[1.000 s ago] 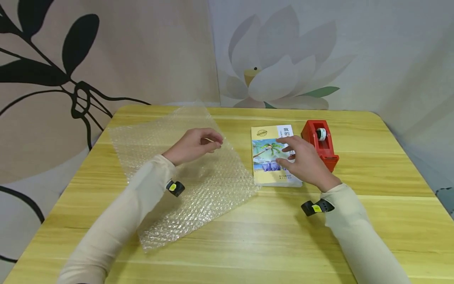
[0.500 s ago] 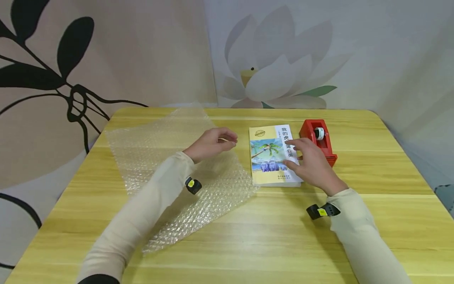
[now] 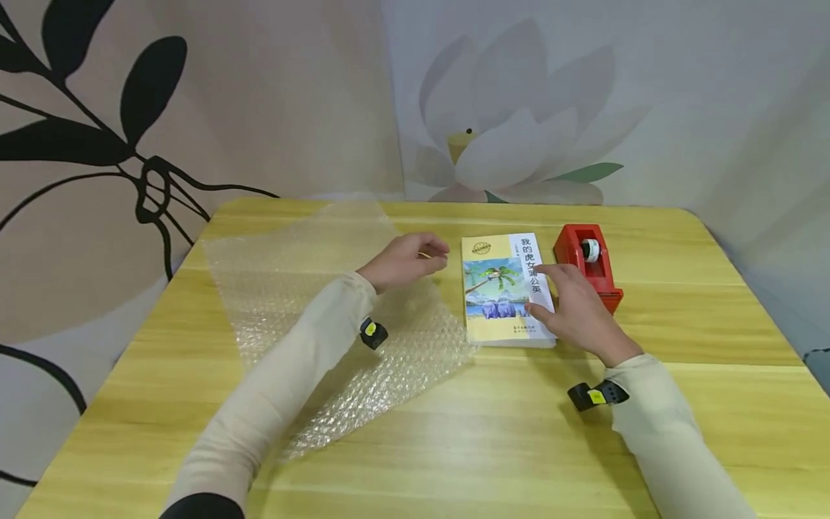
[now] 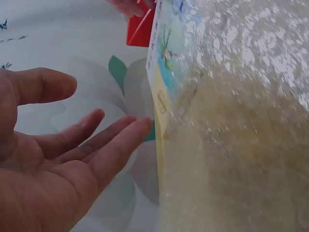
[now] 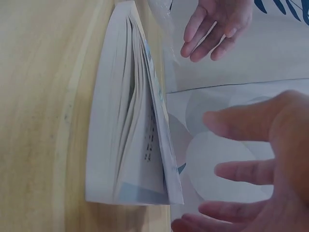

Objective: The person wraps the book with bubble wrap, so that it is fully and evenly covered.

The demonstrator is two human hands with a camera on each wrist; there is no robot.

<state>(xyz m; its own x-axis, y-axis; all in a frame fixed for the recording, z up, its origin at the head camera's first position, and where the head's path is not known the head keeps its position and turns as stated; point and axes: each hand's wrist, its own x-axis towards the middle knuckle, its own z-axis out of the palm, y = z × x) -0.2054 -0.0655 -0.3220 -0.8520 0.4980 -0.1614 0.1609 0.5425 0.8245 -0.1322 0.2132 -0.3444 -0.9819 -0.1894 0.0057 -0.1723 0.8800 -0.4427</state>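
Observation:
A paperback book (image 3: 496,288) with a palm tree and elephants on its cover lies flat on the table; the right wrist view shows its page edges (image 5: 116,121) and slightly lifted cover. My right hand (image 3: 580,311) hovers over the book's right side, fingers spread and apart from it in the right wrist view. A sheet of bubble wrap (image 3: 337,303) is spread left of the book, one corner reaching the book's lower left. Above the sheet's right edge is my left hand (image 3: 405,261), fingers relaxed and holding nothing; the left wrist view shows its palm (image 4: 53,183).
A red tape dispenser (image 3: 588,263) with a roll of tape stands just right of the book, close to my right hand. The wooden table (image 3: 454,447) ends at a patterned backdrop (image 3: 292,101) behind.
My left hand has moved right across the bubble wrap, closer to the book. My right hand has shifted slightly right and down over the cover. The book stays in place.

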